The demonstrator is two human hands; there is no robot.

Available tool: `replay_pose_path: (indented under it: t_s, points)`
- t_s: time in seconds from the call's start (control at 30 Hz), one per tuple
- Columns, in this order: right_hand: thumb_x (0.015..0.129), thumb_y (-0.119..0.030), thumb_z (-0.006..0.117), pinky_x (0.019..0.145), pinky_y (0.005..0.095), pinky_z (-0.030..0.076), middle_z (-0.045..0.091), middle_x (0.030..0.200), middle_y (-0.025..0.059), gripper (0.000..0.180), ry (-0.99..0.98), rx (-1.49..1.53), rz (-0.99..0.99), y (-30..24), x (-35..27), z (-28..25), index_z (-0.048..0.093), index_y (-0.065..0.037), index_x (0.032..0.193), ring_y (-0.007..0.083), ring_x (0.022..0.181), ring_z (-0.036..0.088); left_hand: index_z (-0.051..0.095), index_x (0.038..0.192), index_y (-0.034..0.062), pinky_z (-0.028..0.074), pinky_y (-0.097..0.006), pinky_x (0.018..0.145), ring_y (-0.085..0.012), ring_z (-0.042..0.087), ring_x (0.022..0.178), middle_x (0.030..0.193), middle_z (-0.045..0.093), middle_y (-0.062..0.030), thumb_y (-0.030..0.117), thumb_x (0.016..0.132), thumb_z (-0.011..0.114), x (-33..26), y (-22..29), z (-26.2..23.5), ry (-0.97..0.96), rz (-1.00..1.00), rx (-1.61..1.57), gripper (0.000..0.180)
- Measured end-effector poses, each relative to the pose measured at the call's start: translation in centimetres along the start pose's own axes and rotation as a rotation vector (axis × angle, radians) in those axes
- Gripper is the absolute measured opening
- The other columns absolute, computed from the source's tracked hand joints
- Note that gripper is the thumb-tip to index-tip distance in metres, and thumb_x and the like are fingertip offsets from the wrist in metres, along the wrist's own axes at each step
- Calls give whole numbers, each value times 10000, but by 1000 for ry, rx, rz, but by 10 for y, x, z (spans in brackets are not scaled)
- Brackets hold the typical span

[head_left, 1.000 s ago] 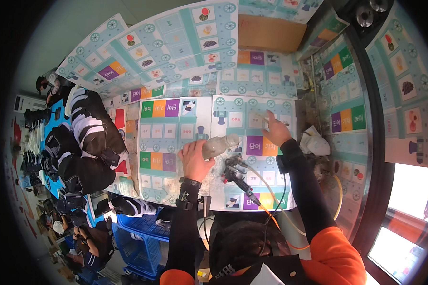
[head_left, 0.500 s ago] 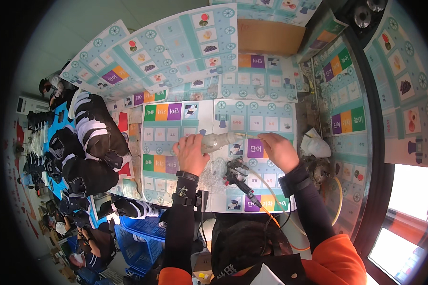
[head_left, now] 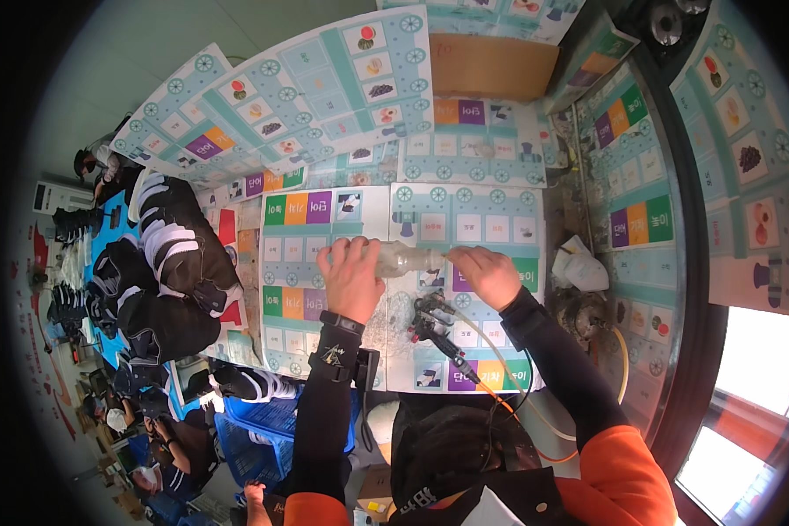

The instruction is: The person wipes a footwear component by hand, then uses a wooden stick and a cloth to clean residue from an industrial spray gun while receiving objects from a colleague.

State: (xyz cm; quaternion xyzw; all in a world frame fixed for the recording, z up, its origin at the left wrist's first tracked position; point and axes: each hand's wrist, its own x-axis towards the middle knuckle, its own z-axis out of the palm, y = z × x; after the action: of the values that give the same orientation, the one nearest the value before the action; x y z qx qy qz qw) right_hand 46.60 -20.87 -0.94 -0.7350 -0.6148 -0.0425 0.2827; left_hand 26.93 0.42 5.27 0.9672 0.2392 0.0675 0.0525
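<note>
My left hand [head_left: 352, 282] is closed around the body of a cloudy, see-through bottle [head_left: 403, 259], held on its side above the sheet-covered table [head_left: 377, 219]. The bottle's neck points to the right. At its mouth my right hand [head_left: 489, 277] pinches a thin pale stick [head_left: 447, 256]; the fingers hide most of it. Just below the hands lies a black spray gun [head_left: 431, 320], with a pale hose and an orange line running from it toward the right.
Black shoes with white soles [head_left: 171, 254] crowd a rack on the left. Blue crates [head_left: 259, 421] stand below it. A crumpled white bag [head_left: 580, 265] sits at the table's right edge, near a yellowish hose [head_left: 624, 368]. Printed boards [head_left: 307, 83] lean at the back. Other people are at lower left.
My right hand has moved left, closer to the bottle's mouth, and less of the thin stick shows. The left hand keeps its hold on the bottle. A person's hand now shows at lower left.
</note>
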Motion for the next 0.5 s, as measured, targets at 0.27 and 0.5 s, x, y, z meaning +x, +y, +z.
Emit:
replay_pose_path:
  t_s: [0.27,0.5]
  points:
    - [831,-86,683,772,358,623,725,1198,95,427,24,-74,-75,2,5,0,691,-25,1253,232,977,735,643,1263,136,324,-531,1126,-304,520,1293,1299,637,-53,113,661,854,10,5,-6,-19,51,38,639]
    - [805,-82,692,740,341,624,722,1159,97,442,32,-124,-134,5,4,4,687,6,1238,215,928,733,651,1252,134,329,-527,1117,-304,526,1286,1287,642,-54,102,651,861,16,7,-8,-23,60,64,637]
